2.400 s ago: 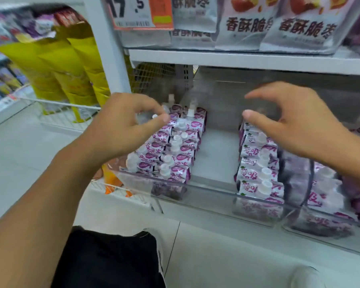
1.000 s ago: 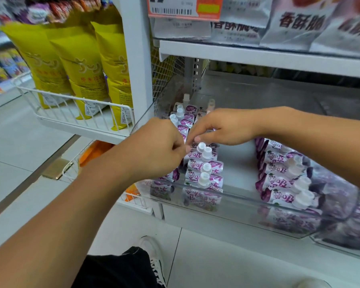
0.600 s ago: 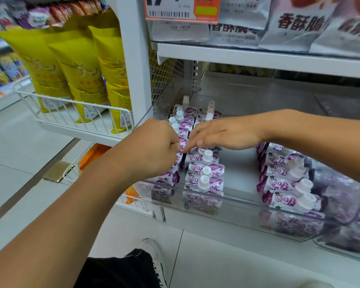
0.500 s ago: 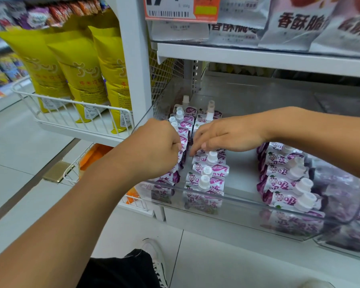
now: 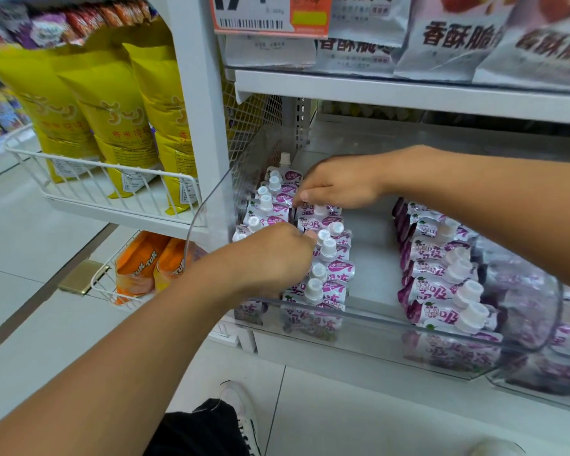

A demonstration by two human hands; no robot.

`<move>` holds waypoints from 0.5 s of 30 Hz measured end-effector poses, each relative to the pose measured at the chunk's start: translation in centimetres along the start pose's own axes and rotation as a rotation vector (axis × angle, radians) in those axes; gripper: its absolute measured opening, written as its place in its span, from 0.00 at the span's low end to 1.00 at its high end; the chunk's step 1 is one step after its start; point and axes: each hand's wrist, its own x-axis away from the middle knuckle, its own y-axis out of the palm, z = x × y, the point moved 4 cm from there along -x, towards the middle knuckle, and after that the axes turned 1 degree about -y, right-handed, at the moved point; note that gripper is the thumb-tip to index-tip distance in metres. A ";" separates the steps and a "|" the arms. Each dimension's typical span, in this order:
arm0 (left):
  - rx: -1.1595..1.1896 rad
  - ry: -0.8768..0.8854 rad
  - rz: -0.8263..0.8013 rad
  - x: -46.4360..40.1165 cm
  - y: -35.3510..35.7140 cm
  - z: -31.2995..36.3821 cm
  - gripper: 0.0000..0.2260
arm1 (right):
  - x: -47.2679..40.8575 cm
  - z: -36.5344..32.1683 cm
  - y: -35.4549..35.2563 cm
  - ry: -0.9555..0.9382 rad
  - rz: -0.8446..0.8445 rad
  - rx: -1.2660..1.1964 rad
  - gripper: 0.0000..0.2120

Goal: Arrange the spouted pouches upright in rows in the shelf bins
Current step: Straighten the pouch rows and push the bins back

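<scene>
Left hand: our left hand (image 5: 270,255) is curling its grip around white-capped purple spouted pouches (image 5: 323,255) in the near-left rows.
Right hand: our right hand (image 5: 336,184) is pinching a pouch top farther back.
Pouches: they are standing in the clear plastic shelf bin (image 5: 359,319), left side.
Risk: we are judging that tugging one spout could topple its neighbours.

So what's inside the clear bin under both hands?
The clear bin holds rows of purple spouted pouches, white caps up. The left hand and right hand cover several.
</scene>
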 end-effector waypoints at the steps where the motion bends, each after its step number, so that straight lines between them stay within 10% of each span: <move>1: 0.064 -0.047 -0.028 0.2 0.2 0.1 0.17 | 0.0 0.1 0.0 0.001 -0.009 0.016 0.20; 15: 0.503 -0.200 -0.102 -0.9 2.0 0.3 0.27 | -1.1 2.7 0.2 0.182 0.039 -0.068 0.24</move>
